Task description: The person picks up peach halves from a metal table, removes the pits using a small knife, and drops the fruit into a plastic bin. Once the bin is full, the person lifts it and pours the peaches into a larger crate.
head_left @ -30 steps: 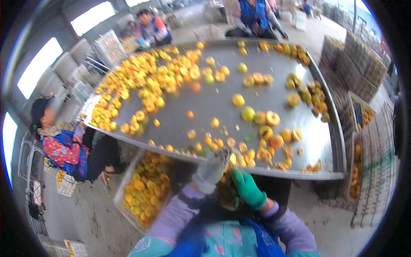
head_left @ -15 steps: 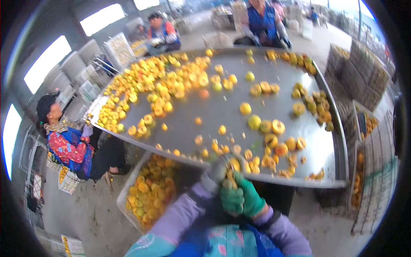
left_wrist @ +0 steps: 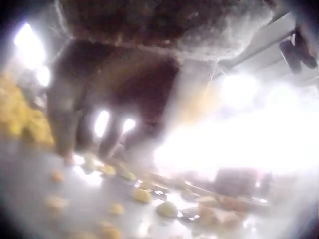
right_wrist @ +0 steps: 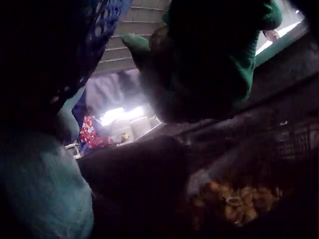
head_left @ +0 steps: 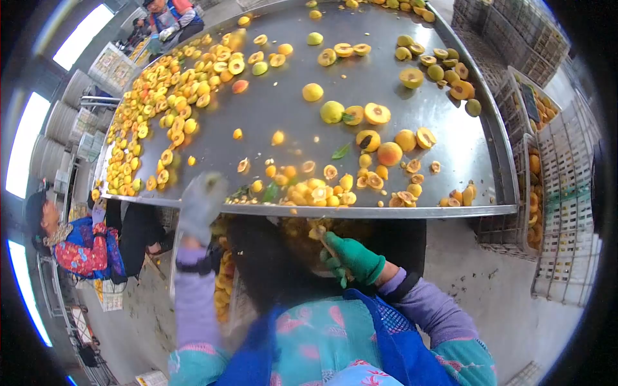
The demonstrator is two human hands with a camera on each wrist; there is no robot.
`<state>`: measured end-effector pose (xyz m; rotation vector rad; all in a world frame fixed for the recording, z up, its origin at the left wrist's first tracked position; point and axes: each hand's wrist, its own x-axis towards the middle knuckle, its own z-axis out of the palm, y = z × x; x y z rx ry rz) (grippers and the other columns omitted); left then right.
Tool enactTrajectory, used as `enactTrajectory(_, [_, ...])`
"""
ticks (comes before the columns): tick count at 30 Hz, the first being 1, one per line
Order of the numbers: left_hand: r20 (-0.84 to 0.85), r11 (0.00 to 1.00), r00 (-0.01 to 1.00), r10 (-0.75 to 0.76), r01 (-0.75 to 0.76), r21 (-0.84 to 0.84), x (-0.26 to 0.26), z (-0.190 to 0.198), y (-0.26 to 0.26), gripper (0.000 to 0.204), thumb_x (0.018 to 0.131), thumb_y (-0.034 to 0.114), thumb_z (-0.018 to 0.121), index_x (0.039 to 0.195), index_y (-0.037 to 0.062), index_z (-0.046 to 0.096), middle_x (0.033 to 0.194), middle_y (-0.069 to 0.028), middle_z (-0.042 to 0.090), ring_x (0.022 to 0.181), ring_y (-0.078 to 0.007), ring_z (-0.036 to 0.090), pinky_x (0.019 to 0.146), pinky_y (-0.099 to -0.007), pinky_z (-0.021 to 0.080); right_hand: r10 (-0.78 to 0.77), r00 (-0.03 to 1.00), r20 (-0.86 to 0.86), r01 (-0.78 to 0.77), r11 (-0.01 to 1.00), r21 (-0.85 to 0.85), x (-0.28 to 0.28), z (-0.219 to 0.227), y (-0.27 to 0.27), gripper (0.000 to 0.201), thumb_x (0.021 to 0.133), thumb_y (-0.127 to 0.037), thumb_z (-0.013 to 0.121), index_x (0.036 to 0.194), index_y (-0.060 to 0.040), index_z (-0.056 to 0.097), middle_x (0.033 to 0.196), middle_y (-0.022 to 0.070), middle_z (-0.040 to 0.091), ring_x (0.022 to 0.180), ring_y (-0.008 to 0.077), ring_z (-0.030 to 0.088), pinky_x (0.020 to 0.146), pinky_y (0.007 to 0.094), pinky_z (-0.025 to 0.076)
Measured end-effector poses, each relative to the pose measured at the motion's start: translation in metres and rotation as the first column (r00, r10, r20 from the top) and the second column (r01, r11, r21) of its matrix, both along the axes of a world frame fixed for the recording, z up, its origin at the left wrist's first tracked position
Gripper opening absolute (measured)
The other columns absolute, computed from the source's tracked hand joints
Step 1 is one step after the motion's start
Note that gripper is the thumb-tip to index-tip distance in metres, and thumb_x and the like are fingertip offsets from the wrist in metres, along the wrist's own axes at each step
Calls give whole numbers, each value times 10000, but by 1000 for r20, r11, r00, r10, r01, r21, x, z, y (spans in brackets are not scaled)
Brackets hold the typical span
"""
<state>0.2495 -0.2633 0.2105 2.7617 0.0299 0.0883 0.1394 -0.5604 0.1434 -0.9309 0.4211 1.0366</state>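
Observation:
My left hand point(head_left: 203, 204), in a grey-white glove, is blurred over the near-left edge of the metal table point(head_left: 248, 209). No fruit shows clearly in it; in the left wrist view its gloved fingers point(left_wrist: 65, 114) hang down over the tabletop. In a green glove, my right hand point(head_left: 357, 258) grips a slim tool point(head_left: 320, 235) with a pale yellowish tip, below the table's near edge and in front of my lap. Halved yellow peaches point(head_left: 377, 114) and whole ones lie across the table. Between the hands, a small pile of fruit pieces point(head_left: 318, 192) sits by the near rim.
A large heap of peach halves point(head_left: 187, 83) covers the table's left side. Fruit fills a crate point(head_left: 224, 283) below the table at left. Plastic crates point(head_left: 570, 212) stand at right. One person point(head_left: 84, 241) sits at left, another point(head_left: 170, 19) at the far left corner.
My left hand has left the right hand and swung left to the table edge. The right hand stays near my lap, still gripping the tool. The head view has tipped downward.

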Motion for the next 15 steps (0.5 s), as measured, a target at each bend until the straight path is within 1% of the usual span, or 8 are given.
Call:
enactTrajectory(2, [-13,976,979,-201,200,-84,61,13,-86,243,864,223,566,1005,46,655,1005,-152,659,940,-320,618,834,-368,477,-88,993,75,81,992,96,6,12,-5,452,957,-528,429,862,-105,558,564,3,459,421,111,387,366,262,325])
enactTrajectory(5, [424,803,705,-568,587,101,151,-50,-180,293,827,186,587,1095,85,648,1064,-150,635,966,-344,611,891,-367,479,-40,974,223,17,994,104,7,4,-16,468,966,-501,433,793,-84,557,568,-3,448,437,110,376,396,254,315])
enactTrajectory(8, [183,684,659,-729,696,220,198,-112,-210,349,823,192,596,1154,84,626,1115,-126,624,955,-298,627,879,-347,498,-151,939,310,145,989,41,11,21,-32,476,977,-476,421,761,-73,552,573,0,459,454,106,406,407,264,335])
enactTrajectory(10, [-71,757,777,-625,582,-299,197,-89,-204,336,843,164,584,1163,66,615,1097,-100,624,937,-233,629,844,-331,519,-192,890,413,238,969,-62,13,23,-47,456,985,-451,418,785,-63,549,584,4,471,478,108,436,424,279,358])
enactTrajectory(11, [-240,762,783,-574,404,-506,190,-77,-189,329,854,150,578,1168,56,609,1088,-87,625,929,-201,630,827,-323,530,-171,871,461,253,960,-123,17,22,-54,437,990,-431,421,809,-54,547,593,6,480,498,110,457,441,287,374])
enactTrajectory(12, [-240,546,767,-596,167,-821,176,-69,-172,312,870,127,572,1172,50,599,1060,-68,625,914,-167,624,798,-310,539,-193,684,703,430,886,-176,26,0,-50,345,1001,-332,430,897,-24,546,631,60,512,525,166,489,491,328,415])
enactTrajectory(13, [-220,223,765,-606,-103,-969,156,-62,-155,296,887,103,566,1176,44,589,1032,-48,625,900,-133,618,768,-297,548,-80,591,803,447,861,-242,35,-2,-47,275,990,-262,434,946,-16,550,677,115,529,551,231,517,515,361,428])
enactTrajectory(15, [-73,276,881,-468,67,-959,109,-54,-141,271,899,71,559,1167,35,582,998,-51,637,882,-139,630,755,-287,549,154,330,931,534,784,-318,52,-9,-38,201,962,-164,447,1029,-9,555,760,190,553,599,323,558,540,413,444])
